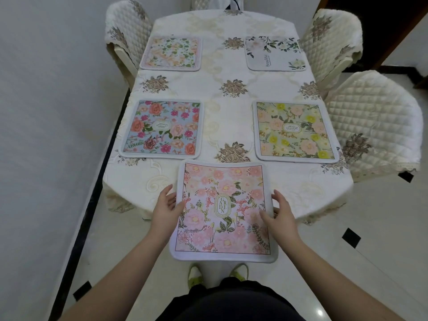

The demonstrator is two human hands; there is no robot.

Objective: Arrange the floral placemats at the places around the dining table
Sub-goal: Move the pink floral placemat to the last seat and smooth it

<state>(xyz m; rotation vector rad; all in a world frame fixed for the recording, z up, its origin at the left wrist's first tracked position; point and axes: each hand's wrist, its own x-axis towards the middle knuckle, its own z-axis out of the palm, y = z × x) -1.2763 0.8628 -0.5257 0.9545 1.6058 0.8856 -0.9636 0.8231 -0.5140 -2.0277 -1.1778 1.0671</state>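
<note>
Left side of the dining table (231,107): a peach-and-green floral placemat (171,54) lies flat at the far-left place, beside a quilted chair (126,31). Nearer, a blue placemat with red and pink flowers (162,129) lies flat at the near-left place, close to the table's left edge.

Left hand (163,208): grips the left edge of the pink "GARDEN" placemat (223,212), fingers curled onto its rim, thumb side up.

Centre: the pink placemat is held at the near end of the table, its far edge over the cream tablecloth just short of the blue and yellow mats, its near half overhanging the table edge above the floor. Yellow-green shoes (217,273) show below it.

Right hand (281,215): holds the mat's right edge, thumb on the printed top, fingers wrapped round the rim.

Right side: a yellow-and-pink placemat (295,130) lies flat at the near-right place; a white placemat with green leaves (274,53) lies at the far-right place. Two quilted chairs (370,126) stand along that side.
</note>
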